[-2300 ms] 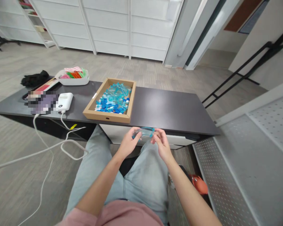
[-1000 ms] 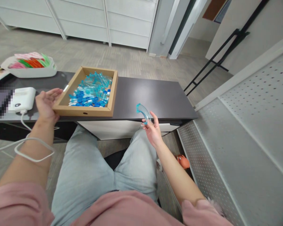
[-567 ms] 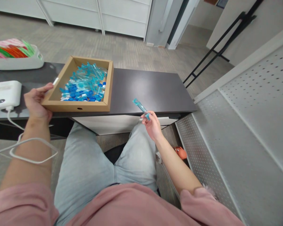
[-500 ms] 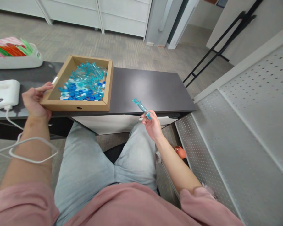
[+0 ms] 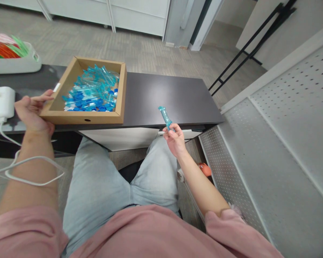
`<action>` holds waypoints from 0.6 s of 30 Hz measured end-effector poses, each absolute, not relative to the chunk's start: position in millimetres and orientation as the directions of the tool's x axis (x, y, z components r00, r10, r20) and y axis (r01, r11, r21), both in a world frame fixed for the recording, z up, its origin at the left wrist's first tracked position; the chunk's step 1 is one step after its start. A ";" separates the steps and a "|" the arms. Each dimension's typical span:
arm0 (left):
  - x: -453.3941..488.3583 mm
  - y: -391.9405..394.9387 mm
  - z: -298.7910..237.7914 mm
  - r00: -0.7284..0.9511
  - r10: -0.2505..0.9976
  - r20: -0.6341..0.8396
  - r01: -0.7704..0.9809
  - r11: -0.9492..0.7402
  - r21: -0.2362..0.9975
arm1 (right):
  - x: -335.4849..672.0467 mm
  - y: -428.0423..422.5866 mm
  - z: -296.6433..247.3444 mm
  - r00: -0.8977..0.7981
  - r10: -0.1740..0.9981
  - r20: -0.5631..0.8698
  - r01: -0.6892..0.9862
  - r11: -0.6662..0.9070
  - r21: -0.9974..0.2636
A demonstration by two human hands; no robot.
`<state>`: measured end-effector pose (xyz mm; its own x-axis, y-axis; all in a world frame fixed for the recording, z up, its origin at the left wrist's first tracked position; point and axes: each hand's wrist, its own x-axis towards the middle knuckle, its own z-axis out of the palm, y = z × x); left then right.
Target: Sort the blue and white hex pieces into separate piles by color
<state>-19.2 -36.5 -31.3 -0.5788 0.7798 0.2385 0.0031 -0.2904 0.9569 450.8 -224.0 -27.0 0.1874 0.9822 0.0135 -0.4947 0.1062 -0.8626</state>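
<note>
In the head view, my left hand [image 5: 33, 111] grips the near left corner of a shallow brown cardboard box [image 5: 104, 117], its fingers along the side wall. Inside the box lies a heap of clear light-blue plastic tube-like pieces [image 5: 97, 84], with darker blue and white small parts [image 5: 86, 104] at the near side. My right hand [image 5: 175, 139] pinches one translucent blue plastic tube-like piece [image 5: 164, 116] by its near end. That piece tilts up and away, over the front edge of the dark table, to the right of the box.
The box stands on a dark tabletop [image 5: 167, 91]. At the left are a white device [image 5: 2, 102] with a white cable [image 5: 33, 183] looping over my left forearm, and a white basket [image 5: 18, 65] of colourful strips. A grey perforated panel [image 5: 293, 143] rises at the right.
My right hand has turned the blue piece more upright and shifted slightly right. The box and my left hand sit a little further left and higher in view.
</note>
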 end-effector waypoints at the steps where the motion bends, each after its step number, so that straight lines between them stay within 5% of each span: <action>1: -19.3 -36.0 -31.4 -0.581 0.779 0.235 0.003 -0.286 0.958 | 451.3 -224.2 -27.6 0.191 0.982 0.012 -0.495 0.107 -0.862; 18: -19.0 -37.6 -31.2 -0.580 0.771 0.265 0.035 -0.301 0.953 | 460.5 -236.0 -26.4 0.158 0.981 -0.116 -0.541 -0.013 -0.841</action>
<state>-19.0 -37.6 -31.2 -0.5796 0.7707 0.2649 0.0348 -0.3013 0.9529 460.5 -236.0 -26.4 0.1579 0.9806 -0.1164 -0.5409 -0.0128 -0.8410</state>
